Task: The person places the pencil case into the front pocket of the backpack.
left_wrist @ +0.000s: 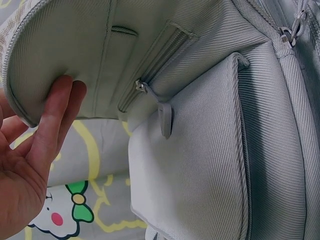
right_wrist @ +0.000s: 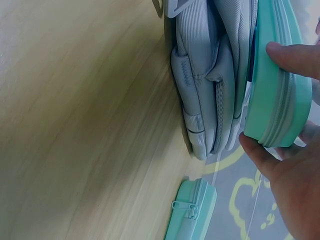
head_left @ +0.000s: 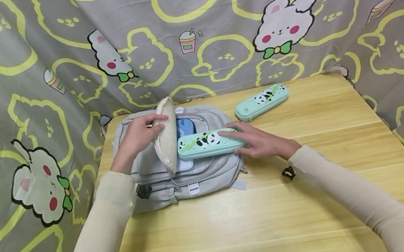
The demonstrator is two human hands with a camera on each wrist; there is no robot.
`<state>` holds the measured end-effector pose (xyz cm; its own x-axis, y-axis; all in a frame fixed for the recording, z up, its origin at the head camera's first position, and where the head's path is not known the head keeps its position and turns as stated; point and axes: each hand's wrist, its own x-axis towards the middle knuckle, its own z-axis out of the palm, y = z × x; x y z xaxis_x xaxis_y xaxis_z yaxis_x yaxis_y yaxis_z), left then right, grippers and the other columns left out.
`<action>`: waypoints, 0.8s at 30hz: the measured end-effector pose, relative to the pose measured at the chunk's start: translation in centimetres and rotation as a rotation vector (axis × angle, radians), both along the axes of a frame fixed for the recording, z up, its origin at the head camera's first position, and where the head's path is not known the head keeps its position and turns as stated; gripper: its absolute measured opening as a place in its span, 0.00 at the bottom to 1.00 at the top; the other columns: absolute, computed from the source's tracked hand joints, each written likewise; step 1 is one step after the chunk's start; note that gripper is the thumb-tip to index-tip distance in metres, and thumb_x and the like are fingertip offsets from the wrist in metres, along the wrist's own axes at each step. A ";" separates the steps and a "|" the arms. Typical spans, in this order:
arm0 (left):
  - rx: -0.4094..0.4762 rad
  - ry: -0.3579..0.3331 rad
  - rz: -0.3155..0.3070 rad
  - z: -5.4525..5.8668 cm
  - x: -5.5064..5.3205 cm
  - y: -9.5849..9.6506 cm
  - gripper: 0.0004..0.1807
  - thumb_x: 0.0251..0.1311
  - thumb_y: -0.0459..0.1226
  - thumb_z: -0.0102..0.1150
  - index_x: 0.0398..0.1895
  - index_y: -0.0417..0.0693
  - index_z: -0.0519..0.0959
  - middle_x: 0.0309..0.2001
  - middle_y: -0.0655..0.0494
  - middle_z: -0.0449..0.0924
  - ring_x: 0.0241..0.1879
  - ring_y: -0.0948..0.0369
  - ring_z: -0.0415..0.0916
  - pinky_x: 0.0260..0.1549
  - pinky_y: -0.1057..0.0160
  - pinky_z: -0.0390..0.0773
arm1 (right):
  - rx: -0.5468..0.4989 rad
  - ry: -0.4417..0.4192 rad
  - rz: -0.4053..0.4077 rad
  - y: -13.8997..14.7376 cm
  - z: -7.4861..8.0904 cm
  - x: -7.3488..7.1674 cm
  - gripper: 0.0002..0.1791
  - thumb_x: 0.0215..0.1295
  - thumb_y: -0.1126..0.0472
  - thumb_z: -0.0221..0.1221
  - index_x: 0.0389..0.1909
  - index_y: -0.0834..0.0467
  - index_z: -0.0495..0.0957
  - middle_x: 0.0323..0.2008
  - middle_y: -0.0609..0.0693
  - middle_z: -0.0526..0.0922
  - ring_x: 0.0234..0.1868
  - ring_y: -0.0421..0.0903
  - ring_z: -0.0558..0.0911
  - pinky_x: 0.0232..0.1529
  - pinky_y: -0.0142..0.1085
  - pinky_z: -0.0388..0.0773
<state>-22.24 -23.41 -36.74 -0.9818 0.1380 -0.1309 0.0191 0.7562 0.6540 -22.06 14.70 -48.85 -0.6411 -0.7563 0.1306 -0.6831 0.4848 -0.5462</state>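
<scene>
Cartoon-rabbit cloth is hanging behind a pale wooden table (head_left: 314, 196). Near its left edge, the right hand (head_left: 263, 141) is pinching a mint-green panda pencil case (head_left: 208, 143) at the mouth of a grey fabric backpack (head_left: 209, 177). The left hand (head_left: 140, 135) is gripping the opened beige flap (head_left: 167, 135); holding it wide should let the case slide in flat. A second matching panda case (head_left: 261, 102) is lying farther right.

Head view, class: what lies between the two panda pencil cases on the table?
Bare wooden table separates the held pencil case from the far pencil case, in the head view.
</scene>
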 end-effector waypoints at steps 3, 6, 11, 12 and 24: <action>-0.003 0.000 0.008 0.0 0.0 0.1 0.19 0.80 0.39 0.59 0.70 0.54 0.84 0.64 0.45 0.81 0.27 0.56 0.69 0.30 0.58 0.72 | -0.006 -0.003 0.009 -0.2 0.1 0.1 0.42 0.75 0.59 0.67 0.86 0.48 0.63 0.82 0.64 0.60 0.82 0.64 0.61 0.82 0.64 0.56; -0.008 0.005 0.010 0.0 0.0 0.2 0.19 0.80 0.39 0.59 0.70 0.54 0.85 0.64 0.45 0.81 0.27 0.56 0.68 0.30 0.58 0.72 | -0.008 -0.012 0.014 -0.3 0.1 0.1 0.41 0.76 0.59 0.67 0.86 0.49 0.63 0.82 0.64 0.60 0.83 0.63 0.60 0.82 0.63 0.56; 0.003 0.000 0.013 0.0 0.0 0.4 0.19 0.80 0.39 0.59 0.69 0.55 0.85 0.65 0.46 0.81 0.29 0.56 0.70 0.31 0.58 0.73 | -0.003 -0.009 0.024 -0.4 -0.2 0.1 0.42 0.76 0.59 0.66 0.86 0.49 0.62 0.83 0.65 0.59 0.83 0.62 0.59 0.83 0.62 0.56; 0.006 0.000 0.014 0.0 0.0 0.4 0.19 0.80 0.39 0.60 0.69 0.55 0.85 0.65 0.46 0.81 0.28 0.56 0.70 0.31 0.58 0.73 | -0.001 -0.008 0.026 -0.5 -0.2 0.2 0.42 0.76 0.59 0.66 0.86 0.49 0.62 0.83 0.65 0.59 0.83 0.62 0.59 0.83 0.62 0.55; 0.057 -0.021 0.043 0.4 0.0 0.8 0.19 0.80 0.39 0.60 0.69 0.56 0.85 0.63 0.46 0.82 0.25 0.61 0.67 0.30 0.60 0.72 | 0.010 0.015 0.036 -1.4 0.1 0.3 0.43 0.76 0.57 0.67 0.87 0.49 0.61 0.83 0.64 0.60 0.83 0.61 0.60 0.83 0.61 0.57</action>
